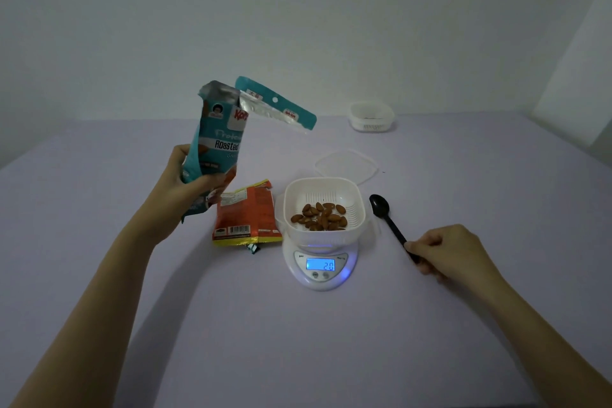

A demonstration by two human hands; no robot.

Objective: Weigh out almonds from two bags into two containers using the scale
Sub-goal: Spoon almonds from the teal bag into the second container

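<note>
Left hand (188, 182) grips the teal bag (217, 142) upright above the table (231, 325), torn top flapping open. Right hand (443, 252) pinches the black spoon (385, 214) handle. Almonds (319, 216) sit in the white container (324, 209) on the scale (319, 267); the orange bag (246, 214) lies beside it.

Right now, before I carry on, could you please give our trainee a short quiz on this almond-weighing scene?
1. True or false: the left hand holds the teal torn-open foil bag.
2. The right hand grips: A) black plastic spoon, B) clear plastic lid, C) orange foil bag?
3. Fill in: the brown almonds lie in the white slotted plastic container standing on the white digital ___.
Key: 1 true; 2 A; 3 scale.
</note>
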